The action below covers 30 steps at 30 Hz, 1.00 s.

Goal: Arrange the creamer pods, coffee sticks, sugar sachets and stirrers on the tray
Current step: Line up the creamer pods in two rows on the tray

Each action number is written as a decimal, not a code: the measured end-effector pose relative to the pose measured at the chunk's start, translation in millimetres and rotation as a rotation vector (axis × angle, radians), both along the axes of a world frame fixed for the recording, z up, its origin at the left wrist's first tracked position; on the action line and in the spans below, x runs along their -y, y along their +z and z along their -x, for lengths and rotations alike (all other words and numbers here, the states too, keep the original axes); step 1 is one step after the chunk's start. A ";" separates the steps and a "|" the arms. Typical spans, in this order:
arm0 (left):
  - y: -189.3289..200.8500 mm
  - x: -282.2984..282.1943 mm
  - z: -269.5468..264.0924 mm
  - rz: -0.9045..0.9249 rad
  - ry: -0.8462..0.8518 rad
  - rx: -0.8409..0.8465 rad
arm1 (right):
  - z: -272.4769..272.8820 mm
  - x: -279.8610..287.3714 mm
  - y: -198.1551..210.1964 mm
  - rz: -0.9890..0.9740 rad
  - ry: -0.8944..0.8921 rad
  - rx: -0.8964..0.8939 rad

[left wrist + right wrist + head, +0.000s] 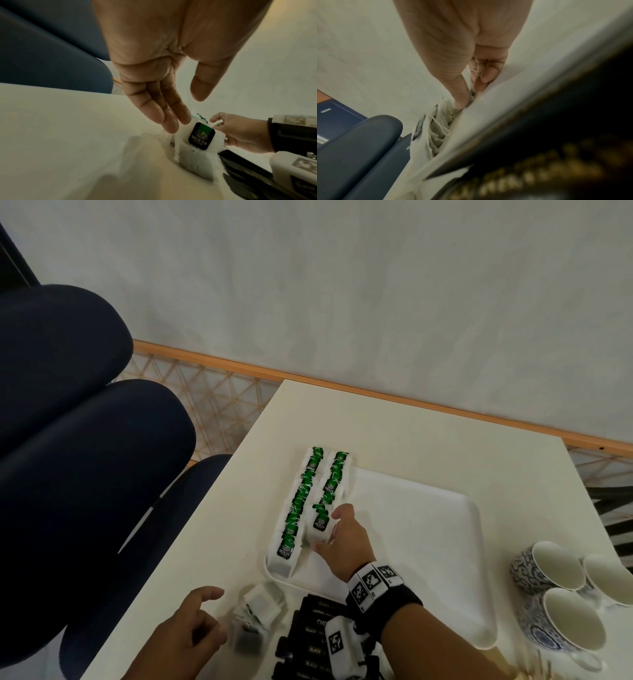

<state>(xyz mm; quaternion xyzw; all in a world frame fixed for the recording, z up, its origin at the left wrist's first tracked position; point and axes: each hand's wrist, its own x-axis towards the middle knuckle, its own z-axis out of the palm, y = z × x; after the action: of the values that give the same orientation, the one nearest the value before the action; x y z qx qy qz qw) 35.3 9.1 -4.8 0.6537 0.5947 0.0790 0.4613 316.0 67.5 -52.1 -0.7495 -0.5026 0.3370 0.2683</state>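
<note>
A green tea bag [320, 528] is pinched by the right hand [342, 542] at the near end of the second row on the tray [428, 542]. The left hand [191, 635], fingers relaxed, is held over loose tea bags [257, 614] at the worktop's near edge.

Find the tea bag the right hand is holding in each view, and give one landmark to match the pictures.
Head: tea bag, at the near end of the second row on the tray, gripped by the right hand.
Left wrist: hidden behind a nearer green-label bag; only the right hand shows.
Right wrist: white bag edge pinched between thumb and fingers.
Shared landmark: the right hand.
</note>
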 end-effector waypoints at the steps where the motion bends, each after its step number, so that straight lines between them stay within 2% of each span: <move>1: -0.3 0.0 -0.5 0.000 -0.003 -0.004 | 0.9 -1.2 -1.5 -0.005 0.005 0.007; 10: -14.3 -3.4 -4.7 -0.053 0.003 -0.038 | 5.5 7.7 7.6 -0.076 0.037 0.112; 14: -17.9 -13.8 -13.0 -0.083 -0.081 -0.043 | 12.1 21.6 26.3 -0.054 0.267 0.182; 20: -26.4 -29.8 -21.3 -0.060 -0.167 -0.110 | 45.2 42.3 47.8 -0.020 0.703 0.162; 26: -30.7 -23.3 -26.4 -0.087 -0.186 -0.147 | 75.4 51.0 39.5 0.140 0.788 0.294; 30: -33.5 -16.4 -24.4 -0.103 -0.128 -0.091 | 83.0 55.2 35.8 0.138 0.836 0.394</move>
<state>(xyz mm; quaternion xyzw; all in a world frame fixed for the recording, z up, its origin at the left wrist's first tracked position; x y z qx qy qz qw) 59.7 25.6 -38.2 0.7160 0.5672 0.0500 0.4039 232.9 12.3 -16.3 -0.5486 -0.7793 0.3000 -0.0417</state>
